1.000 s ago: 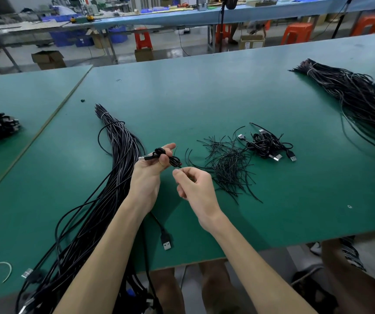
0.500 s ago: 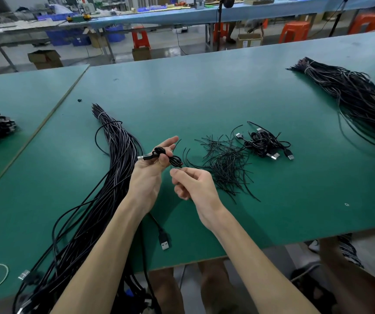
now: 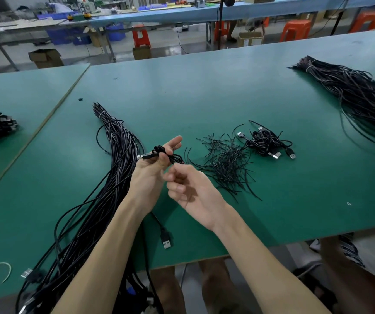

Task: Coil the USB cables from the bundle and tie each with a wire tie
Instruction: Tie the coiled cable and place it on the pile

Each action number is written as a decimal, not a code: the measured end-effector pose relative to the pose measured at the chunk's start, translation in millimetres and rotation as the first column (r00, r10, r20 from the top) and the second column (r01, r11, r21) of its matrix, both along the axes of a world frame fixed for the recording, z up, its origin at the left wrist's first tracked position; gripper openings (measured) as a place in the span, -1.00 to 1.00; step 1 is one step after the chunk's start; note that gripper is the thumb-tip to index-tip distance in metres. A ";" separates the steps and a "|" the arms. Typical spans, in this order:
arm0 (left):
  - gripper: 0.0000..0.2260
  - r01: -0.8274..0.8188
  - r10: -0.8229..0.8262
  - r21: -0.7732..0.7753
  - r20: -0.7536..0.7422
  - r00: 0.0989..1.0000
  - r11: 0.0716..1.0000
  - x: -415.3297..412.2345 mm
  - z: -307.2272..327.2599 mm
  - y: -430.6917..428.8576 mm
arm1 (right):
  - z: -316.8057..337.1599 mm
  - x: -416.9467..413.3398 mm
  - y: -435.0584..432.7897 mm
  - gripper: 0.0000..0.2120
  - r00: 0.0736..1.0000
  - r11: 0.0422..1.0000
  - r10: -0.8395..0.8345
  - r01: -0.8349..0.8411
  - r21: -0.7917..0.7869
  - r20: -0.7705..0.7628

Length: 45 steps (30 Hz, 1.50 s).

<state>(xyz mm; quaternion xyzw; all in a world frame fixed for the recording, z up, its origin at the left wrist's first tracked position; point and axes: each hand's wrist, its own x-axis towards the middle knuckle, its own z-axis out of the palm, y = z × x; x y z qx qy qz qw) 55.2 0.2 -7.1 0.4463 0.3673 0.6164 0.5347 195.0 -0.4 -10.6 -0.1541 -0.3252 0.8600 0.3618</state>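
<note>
Head view: left hand [image 3: 148, 177] grips a coiled USB cable [image 3: 162, 152] above the worktop [image 3: 204, 91]. Right hand [image 3: 193, 191] curls beside it; hold indeterminate.

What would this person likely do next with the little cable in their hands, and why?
Probably twisting a tie tight round the coil with the right hand, to lock it. The left hand grips a small coiled cable, and the right hand's curled fingers sit at its end, though whether they pinch a tie is unclear. It has not yet joined the finished coils.
</note>
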 end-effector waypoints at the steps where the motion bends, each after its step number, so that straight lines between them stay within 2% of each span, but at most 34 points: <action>1: -0.77 0.002 -0.002 -0.013 -0.001 1.000 1.000 -0.3 0.1 -0.1 | 0.5 1.2 1.1 -0.83 0.999 0.999 0.018 -0.020 -0.037 -0.033; 4: -0.81 -0.018 0.018 -0.046 -0.003 1.000 0.999 1.9 2.4 -1.4 | -0.6 2.6 1.4 -0.82 0.997 0.996 0.049 -0.054 -0.076 -0.064; 8: -0.84 -0.073 0.075 -0.034 0.035 0.997 0.997 2.5 4.4 -3.2 | -0.6 -0.3 0.2 -0.78 1.000 0.999 0.009 -0.009 -0.039 0.004; 15: -0.85 -0.141 0.144 -0.069 0.035 0.989 0.988 5.9 3.6 -3.6 | -5.4 -4.1 -4.2 -0.80 0.962 0.966 -0.221 0.193 0.174 0.162; 20: -0.85 -0.103 0.111 -0.137 0.056 0.992 0.985 10.5 3.4 -6.5 | -5.8 -7.4 -6.0 -0.81 0.918 0.932 -0.334 0.288 0.219 0.213; 29: -0.84 -0.127 0.128 -0.087 -0.001 0.992 0.988 12.7 3.7 -8.4 | -12.9 -11.5 -3.2 -0.77 0.827 0.870 -0.474 0.386 0.307 0.302; 35: -0.80 -0.030 0.055 -0.155 0.157 0.986 0.987 14.2 2.1 -7.1 | -14.3 -12.7 -4.3 -0.85 0.744 0.794 -0.588 0.457 0.401 0.317; 39: -0.80 0.020 0.004 -0.139 0.171 0.985 0.990 15.8 2.2 -6.1 | -14.9 -12.7 -5.6 -0.67 0.677 0.737 -0.659 0.490 0.466 0.329; 45: -0.83 -0.009 0.036 -0.186 0.147 0.988 0.983 17.0 6.6 -7.3 | -12.7 -11.5 -6.2 -0.68 0.691 0.706 -0.667 0.464 0.536 0.280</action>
